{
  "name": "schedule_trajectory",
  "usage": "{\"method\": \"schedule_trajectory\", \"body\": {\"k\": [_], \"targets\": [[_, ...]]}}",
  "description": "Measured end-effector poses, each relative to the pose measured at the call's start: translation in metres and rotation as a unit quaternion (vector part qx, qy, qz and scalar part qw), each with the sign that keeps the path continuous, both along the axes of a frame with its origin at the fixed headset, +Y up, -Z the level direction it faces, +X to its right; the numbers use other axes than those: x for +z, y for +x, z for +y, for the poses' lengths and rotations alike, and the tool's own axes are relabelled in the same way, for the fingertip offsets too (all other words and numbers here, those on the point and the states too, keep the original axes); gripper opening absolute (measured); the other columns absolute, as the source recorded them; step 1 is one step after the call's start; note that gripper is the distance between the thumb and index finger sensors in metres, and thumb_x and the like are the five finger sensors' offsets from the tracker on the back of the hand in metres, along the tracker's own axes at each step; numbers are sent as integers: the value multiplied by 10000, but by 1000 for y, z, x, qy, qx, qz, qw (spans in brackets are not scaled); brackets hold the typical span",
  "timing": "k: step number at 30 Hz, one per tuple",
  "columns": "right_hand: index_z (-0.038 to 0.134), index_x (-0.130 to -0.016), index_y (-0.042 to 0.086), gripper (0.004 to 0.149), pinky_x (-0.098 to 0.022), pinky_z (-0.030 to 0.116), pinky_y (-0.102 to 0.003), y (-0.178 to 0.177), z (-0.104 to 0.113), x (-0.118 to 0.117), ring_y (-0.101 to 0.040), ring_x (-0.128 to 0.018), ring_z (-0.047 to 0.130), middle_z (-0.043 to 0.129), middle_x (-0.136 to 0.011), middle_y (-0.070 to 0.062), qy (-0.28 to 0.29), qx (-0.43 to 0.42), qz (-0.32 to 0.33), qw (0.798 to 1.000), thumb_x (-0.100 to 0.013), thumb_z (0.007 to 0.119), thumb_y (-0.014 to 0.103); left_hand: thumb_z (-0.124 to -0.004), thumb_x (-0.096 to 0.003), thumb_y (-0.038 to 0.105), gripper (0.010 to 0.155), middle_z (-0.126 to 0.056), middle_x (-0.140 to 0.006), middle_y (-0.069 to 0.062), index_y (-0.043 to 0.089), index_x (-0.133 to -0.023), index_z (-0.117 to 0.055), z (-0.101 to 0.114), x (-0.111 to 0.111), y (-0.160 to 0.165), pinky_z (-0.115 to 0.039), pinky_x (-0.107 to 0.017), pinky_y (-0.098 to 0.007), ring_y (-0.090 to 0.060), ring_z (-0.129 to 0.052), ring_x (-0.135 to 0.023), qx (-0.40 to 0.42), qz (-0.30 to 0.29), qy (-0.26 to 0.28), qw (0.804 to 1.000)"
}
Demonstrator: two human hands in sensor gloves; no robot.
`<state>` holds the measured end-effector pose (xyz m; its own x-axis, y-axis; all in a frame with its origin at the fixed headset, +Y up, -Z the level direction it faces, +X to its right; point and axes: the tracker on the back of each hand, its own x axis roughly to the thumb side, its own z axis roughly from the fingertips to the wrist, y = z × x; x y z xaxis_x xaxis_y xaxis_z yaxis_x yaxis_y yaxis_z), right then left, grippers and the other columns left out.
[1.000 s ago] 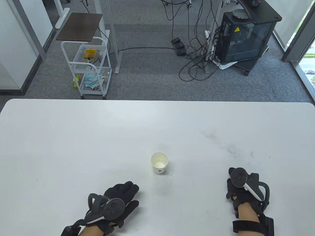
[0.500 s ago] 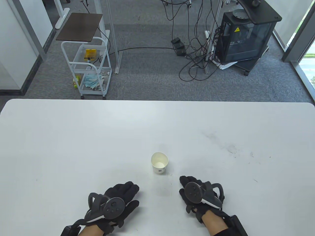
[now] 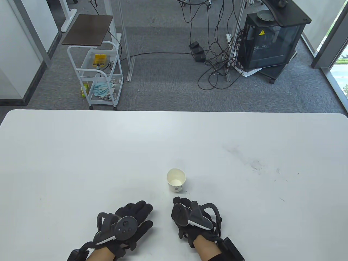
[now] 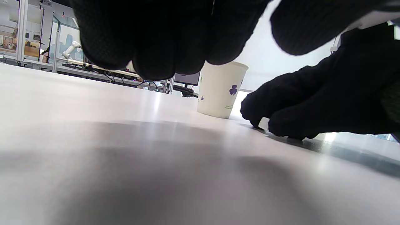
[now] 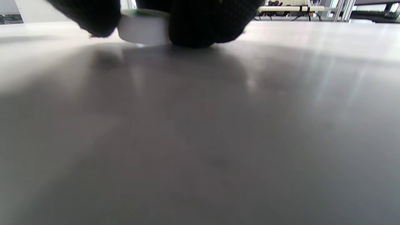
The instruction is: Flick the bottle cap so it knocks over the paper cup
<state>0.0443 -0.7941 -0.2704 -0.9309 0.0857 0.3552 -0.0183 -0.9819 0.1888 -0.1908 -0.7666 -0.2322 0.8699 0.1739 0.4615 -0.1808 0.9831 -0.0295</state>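
Cup upright, flick not done. Right hand pinches cap on table near cup; left hand flat, holds nothing.

— Where are the hands?

— Both low at the near edge. The left hand lies palm down, fingers stretched forward and loosely together.

— And the right?

— The right hand sits just beside it, fingers curled down to the surface (tips touching it), pinching something small and white between them.
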Motion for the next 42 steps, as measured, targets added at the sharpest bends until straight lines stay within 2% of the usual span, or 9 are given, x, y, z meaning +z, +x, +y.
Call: {"method": "schedule_trajectory", "body": {"k": [3,10,16,25,26,27,34,36,42], "targets": [[449,-1100,189,672,-561,769,-275,13,1,3,-206,-778,795,585,-1064,-141,-18,-44,-8,999,-590,700,546,-676,-481,640,635,-739,-1085,-34,326,-1032,-655,0,0,-1,-783,-639,-458,-286,-866,-889,3,2,-3,1000],[613,-1024,157,582,-608,735,-474,59,3,15,-394,-883,766,669,-1032,-169,-8,-191,-95,977,-546,789,439,-676,-480,639,634,-741,-1082,-35,326,-1030,-657,-1,-3,-6,-782,-639,-459,-284,-866,-888,3,16,-8,1000],[733,-794,241,342,-769,349,-587,53,-11,21,-400,-1069,368,482,-1132,-130,-106,-199,-72,972,-543,837,449,-675,-479,639,633,-743,-1080,-32,326,-1029,-657,-2,-2,-7,-785,-637,-456,-282,-869,-886,-4,24,-10,1000],[676,-869,257,339,-783,240,-546,33,-16,21,-387,-1083,180,260,-1162,-137,-141,-176,-66,972,-615,748,470,-673,-481,639,633,-739,-1083,-33,326,-1032,-652,-4,-4,-8,-783,-639,-456,-282,-866,-890,-9,26,-25,999],[446,-1105,245,578,-781,240,-539,33,-18,23,-405,-1072,164,223,-1157,-151,-142,-177,-72,971,-613,677,443,-672,-482,639,634,-738,-1084,-31,327,-1033,-650,-4,-5,-8,-782,-640,-456,-283,-865,-891,-7,26,-26,999],[286,-1128,197,724,-778,248,-546,36,-15,24,-421,-1069,170,213,-1157,-161,-135,-180,-80,971,-603,693,485,-671,-481,640,634,-738,-1084,-31,327,-1032,-650,-4,-4,-9,-782,-640,-456,-281,-865,-891,-5,26,-28,999],[552,-1083,185,625,-766,431,-596,60,-3,25,-434,-1062,464,532,-1130,-162,-71,-246,-42,966,-562,757,463,-672,-481,640,634,-738,-1084,-30,327,-1032,-653,-2,-3,-9,-782,-640,-457,-283,-866,-889,1,22,-25,999],[556,-1085,172,624,-764,411,-615,69,3,20,-442,-1065,447,529,-1132,-171,-41,-241,17,969,-559,773,428,-673,-481,639,633,-737,-1084,-30,327,-1031,-654,-1,-3,-10,-781,-640,-458,-283,-865,-890,2,24,-21,999],[545,-1088,179,683,-735,477,-610,88,13,22,-440,-1036,530,584,-1111,-166,59,-263,20,963,-515,807,442,-675,-480,638,643,-707,-1102,-35,327,-1042,-634,4,1,-13,-764,-655,-469,-288,-840,-913,13,28,-1,1000]]}}
